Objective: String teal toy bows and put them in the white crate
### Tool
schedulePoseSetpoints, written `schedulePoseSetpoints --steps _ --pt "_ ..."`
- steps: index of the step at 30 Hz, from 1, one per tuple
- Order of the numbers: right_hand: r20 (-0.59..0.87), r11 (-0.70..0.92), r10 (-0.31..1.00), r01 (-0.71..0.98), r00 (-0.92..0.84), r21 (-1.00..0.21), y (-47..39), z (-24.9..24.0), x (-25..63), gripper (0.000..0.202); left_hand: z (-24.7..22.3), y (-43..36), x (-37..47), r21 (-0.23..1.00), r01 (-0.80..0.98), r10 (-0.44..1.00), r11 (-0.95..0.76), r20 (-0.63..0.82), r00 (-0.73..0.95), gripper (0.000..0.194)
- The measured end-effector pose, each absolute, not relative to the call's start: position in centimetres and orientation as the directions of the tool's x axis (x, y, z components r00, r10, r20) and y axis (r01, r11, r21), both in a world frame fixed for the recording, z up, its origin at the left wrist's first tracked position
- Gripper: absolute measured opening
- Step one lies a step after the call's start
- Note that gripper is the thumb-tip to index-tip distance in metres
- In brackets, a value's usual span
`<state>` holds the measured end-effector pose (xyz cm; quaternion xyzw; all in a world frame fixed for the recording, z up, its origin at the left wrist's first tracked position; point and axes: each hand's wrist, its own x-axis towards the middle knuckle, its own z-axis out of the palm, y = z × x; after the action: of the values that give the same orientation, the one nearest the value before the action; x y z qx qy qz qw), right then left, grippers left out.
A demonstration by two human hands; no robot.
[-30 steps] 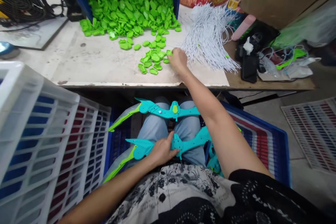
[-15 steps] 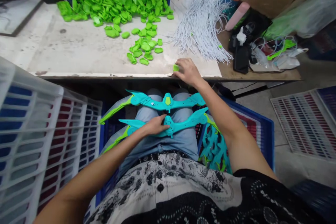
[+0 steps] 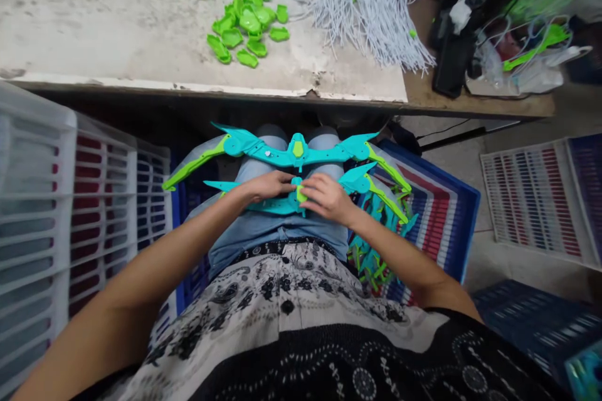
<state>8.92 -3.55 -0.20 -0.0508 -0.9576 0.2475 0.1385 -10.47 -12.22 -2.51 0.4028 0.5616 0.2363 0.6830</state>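
Note:
Two teal toy bows with lime-green tips lie across my lap. The farther bow (image 3: 324,155) has a green piece (image 3: 298,149) at its centre. On the nearer bow (image 3: 273,205), my left hand (image 3: 270,187) grips the left side of the middle, its fingertips at the centre block. My right hand (image 3: 328,198) is closed on a small green piece (image 3: 301,194), which it holds against that centre block. The fingers partly cover the piece, so how it sits there cannot be made out.
Loose green pieces (image 3: 249,19) and a bundle of white strings (image 3: 371,6) lie on the worktable (image 3: 117,44). White crates (image 3: 66,113) stand at the left. A blue crate (image 3: 463,225) with more bows is at the right.
My right hand has come from the table edge down to the nearer bow with the green piece. My left hand still holds that bow. The view has tilted down.

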Motion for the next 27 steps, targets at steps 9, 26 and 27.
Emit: schedulePoseSetpoints --steps 9,26,27 --pt "0.242 0.865 0.324 0.183 -0.915 -0.466 -6.5 -3.7 10.1 0.027 -2.9 -12.5 -10.4 0.838 0.101 0.795 0.537 -0.542 0.271 0.047" --pt "0.238 0.838 0.347 0.186 -0.907 -0.513 -6.7 -2.9 9.9 0.021 -2.7 -12.7 -10.6 0.890 0.121 0.823 0.439 -0.452 0.345 0.049" --pt "0.234 0.824 0.368 0.199 -0.900 -0.531 -6.8 -3.1 9.9 0.020 -2.7 -12.7 -10.5 0.895 0.128 0.835 0.427 -0.445 0.324 0.051"
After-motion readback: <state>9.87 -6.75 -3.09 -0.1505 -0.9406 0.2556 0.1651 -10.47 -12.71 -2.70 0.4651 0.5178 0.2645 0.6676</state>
